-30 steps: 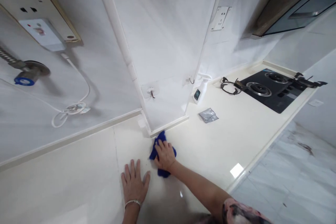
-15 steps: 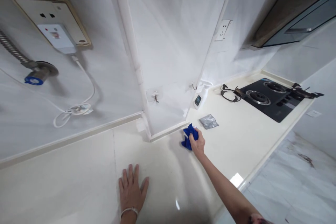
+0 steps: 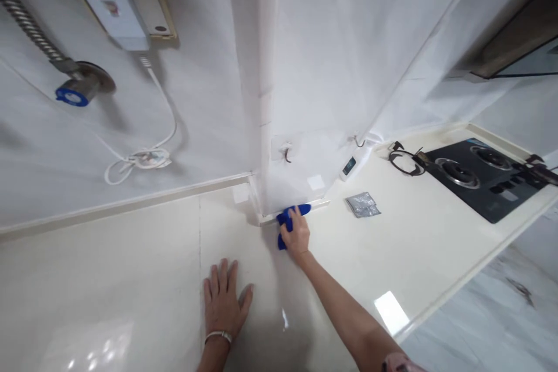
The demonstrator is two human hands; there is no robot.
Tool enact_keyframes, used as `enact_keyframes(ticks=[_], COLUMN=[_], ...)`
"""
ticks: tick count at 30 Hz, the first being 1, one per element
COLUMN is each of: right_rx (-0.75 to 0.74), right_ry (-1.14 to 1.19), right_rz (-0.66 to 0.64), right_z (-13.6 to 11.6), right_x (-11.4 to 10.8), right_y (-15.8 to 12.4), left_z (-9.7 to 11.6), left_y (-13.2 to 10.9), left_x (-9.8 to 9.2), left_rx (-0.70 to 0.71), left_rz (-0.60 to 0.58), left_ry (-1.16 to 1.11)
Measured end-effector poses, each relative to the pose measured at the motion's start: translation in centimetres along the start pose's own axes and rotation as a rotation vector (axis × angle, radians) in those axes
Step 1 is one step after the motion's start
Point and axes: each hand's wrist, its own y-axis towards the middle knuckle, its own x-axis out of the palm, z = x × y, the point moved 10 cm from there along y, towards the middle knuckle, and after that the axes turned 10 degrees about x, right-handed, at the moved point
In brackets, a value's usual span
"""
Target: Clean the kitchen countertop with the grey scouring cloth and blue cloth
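Note:
A blue cloth (image 3: 285,222) is bunched under my right hand (image 3: 297,235), whose fingers press it against the low ledge at the foot of the wall pillar. My left hand (image 3: 225,301) lies flat on the pale countertop (image 3: 143,261), fingers spread, with a bracelet at the wrist. Nothing is in it. To the right of the cloth, a silvery packet (image 3: 363,204) rests on the counter. Behind that packet, a white bottle (image 3: 356,164) with a dark label leans near the pillar's corner.
A black gas hob (image 3: 483,177) is set in the counter at the right, with a loose black ring stand (image 3: 405,163) beside it. Two hooks hang on the pillar. At the upper left are a plugged-in adapter (image 3: 114,14), a coiled white cable (image 3: 148,157) and a blue-capped valve (image 3: 74,95).
My right hand has moved left along the pillar's ledge with the blue cloth. My left hand stays flat on the counter. The camera view has shifted, so the wall and hob appear further right.

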Motion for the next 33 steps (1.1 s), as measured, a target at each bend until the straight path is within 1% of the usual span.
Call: enact_keyframes(ticks=[1,3,5,8,10,12,14,17,19,21,23,27,30,31,33], right_rx=[-0.057,-0.119,-0.186,-0.409,-0.544,-0.623,-0.668,-0.683,-0.638,-0.559,-0.515,-0.555,-0.573,-0.55,-0.428], right_ry=[-0.03,-0.085,-0.117,-0.144,-0.173,-0.208,-0.228,-0.213,-0.217,-0.256,-0.288,-0.274,-0.292,-0.319,-0.397], right_rz=[-0.043,-0.09,-0.126,-0.247,-0.338,-0.402,-0.431,-0.39,-0.337,-0.311,-0.313,-0.326,-0.344,-0.343,-0.317], right_z=[-1.6,-4.1,-5.9,-8.4,-9.5,-10.5,-11.5,-13.2,-13.7,-13.4,-12.6,-10.1,-6.5,-4.9,-0.8], right_x=[1.2,3.0,4.0,5.0,5.5,6.0,6.2,5.7,5.0,4.5,4.3,3.4,2.1,1.5,-0.5], right_y=[-1.2,-3.2,-4.5,-6.3,-7.1,-7.4,-7.4,-6.6,-5.6,-4.4,-3.7,-3.7,-4.0,-3.7,-2.5], left_z=[0.0,0.1,0.1,0.0,-0.1,-0.2,-0.3,-0.5,-0.5,-0.6,-0.6,-0.6,-0.6,-0.6,-0.5], left_y=[-0.1,-0.2,-0.3,-0.4,-0.5,-0.5,-0.6,-0.6,-0.6,-0.5,-0.5,-0.5,-0.5,-0.4,-0.4], left_x=[0.0,-0.1,0.0,0.0,0.1,0.1,0.2,0.3,0.2,0.1,0.0,-0.2,-0.3,-0.4,-0.4], left_rx=[-0.001,0.0,-0.001,-0.005,-0.005,-0.004,-0.008,-0.012,-0.011,-0.018,-0.022,-0.008,-0.006,-0.009,-0.022], left_rz=[0.005,0.016,0.016,0.008,0.011,0.019,0.027,0.028,0.021,0.01,0.0,0.006,0.011,0.005,-0.014], left_ry=[-0.001,-0.001,-0.002,-0.006,-0.008,-0.005,0.004,0.01,0.006,0.003,0.005,0.016,0.013,0.007,-0.008])
